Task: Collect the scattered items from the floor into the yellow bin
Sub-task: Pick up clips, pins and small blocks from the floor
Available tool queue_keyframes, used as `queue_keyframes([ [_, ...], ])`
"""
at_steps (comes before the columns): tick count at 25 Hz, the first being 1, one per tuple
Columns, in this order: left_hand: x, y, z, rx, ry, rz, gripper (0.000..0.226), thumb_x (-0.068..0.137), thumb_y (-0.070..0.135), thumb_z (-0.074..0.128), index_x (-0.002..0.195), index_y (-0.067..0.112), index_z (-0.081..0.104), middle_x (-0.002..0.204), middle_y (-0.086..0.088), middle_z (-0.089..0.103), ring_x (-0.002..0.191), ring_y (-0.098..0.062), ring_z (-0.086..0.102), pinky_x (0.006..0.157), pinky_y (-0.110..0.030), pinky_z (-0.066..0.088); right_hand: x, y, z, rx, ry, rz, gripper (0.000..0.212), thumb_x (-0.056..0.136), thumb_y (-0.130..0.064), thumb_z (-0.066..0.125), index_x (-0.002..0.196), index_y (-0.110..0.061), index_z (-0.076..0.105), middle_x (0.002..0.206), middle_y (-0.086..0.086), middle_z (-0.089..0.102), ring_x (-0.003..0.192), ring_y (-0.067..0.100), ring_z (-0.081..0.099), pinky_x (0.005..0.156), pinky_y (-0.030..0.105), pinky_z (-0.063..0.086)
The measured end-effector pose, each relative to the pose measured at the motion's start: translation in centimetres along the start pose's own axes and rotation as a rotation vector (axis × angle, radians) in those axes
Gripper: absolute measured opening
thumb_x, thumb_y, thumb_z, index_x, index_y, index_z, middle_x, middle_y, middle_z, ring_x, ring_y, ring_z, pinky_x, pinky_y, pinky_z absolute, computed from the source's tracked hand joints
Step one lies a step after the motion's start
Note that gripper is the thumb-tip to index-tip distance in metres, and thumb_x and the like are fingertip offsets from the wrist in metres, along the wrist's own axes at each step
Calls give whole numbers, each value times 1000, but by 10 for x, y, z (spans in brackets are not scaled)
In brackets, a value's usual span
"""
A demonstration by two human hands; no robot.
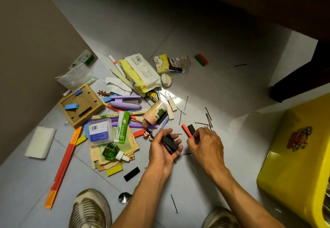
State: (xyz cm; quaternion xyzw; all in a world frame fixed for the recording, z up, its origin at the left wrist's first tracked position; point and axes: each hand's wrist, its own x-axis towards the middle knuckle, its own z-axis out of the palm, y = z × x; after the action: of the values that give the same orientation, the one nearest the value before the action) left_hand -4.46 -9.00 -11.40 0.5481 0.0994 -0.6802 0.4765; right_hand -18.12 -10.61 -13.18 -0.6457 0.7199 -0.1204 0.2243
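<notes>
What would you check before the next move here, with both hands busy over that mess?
1. Left hand holds the black blocks securely: ok, they rest in the palm with fingers curled round.
2. Right hand grips the red and black pieces: cannot tell, fingers hide the contact.
3. Yellow bin within reach: ok, beside the right arm.
4. Bin has room: cannot tell, inside out of view.
5. Floor cleared: not ok, hairpins and the purple stapler remain.
</notes>
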Motion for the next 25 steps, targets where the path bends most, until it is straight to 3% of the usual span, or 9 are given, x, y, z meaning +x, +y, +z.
queue_keyframes([
  [3,0,-1,-3,-25,-1,3,39,96,41,51,110,7,64,86,-14,69,77,-26,66,69,-37,56,5,2,6,-62,-121,90,28,87,-33,64,107,-15,56,104,3,61,87,21,54,73,32,48],
  [6,0,-1,-13,-21,7,23,39,96,42,51,107,8,68,90,-15,69,78,-26,67,71,-39,56,7,-6,-2,-4,-106,136,21,86,-31,65,96,-15,58,93,5,64,79,20,53,61,25,40],
  [9,1,1,-17,-44,-4,45,41,97,44,48,106,10,69,98,-17,69,85,-29,69,79,-44,55,-14,-25,-12,321,-155,6,18,76,-39,69,84,-26,59,74,-11,60,65,7,54,51,16,35],
  [12,1,1,-19,-98,-31,41,43,96,46,47,105,10,68,93,-15,71,81,-29,71,76,-41,56,-28,-32,-14,497,-240,-168,24,82,-45,65,103,-35,65,88,-20,63,71,-2,57,58,6,38],
  [13,-1,2,-21,-104,-36,45,41,96,44,47,104,9,68,88,-14,70,77,-27,69,71,-38,55,-24,-30,-11,439,-212,-196,27,87,-39,63,113,-36,62,100,-20,63,79,-1,58,66,6,40],
  [16,-7,9,-34,-115,-23,63,34,96,37,50,98,9,69,84,-15,68,69,-24,65,58,-32,53,0,-27,7,1,-203,-321,36,96,-25,54,131,-22,53,126,-1,55,104,18,53,84,27,46],
  [19,-12,19,-50,-131,-8,100,33,93,38,53,99,8,67,87,-17,68,73,-27,65,62,-35,54,19,-39,14,-172,-270,-286,29,102,-36,42,113,-15,59,109,3,58,92,16,50,81,33,47],
  [23,-14,20,-52,-135,3,119,41,92,46,53,107,10,66,99,-18,71,88,-30,68,75,-42,55,-12,-47,3,417,-179,-279,30,95,-51,48,100,-28,67,89,-15,62,80,1,58,67,13,46],
  [25,-17,17,-47,-143,-1,132,35,87,43,57,98,11,69,93,-16,70,81,-28,68,69,-38,55,-32,-38,3,370,-161,-208,26,95,-49,49,98,-30,66,88,-15,65,76,3,59,63,15,45],
])
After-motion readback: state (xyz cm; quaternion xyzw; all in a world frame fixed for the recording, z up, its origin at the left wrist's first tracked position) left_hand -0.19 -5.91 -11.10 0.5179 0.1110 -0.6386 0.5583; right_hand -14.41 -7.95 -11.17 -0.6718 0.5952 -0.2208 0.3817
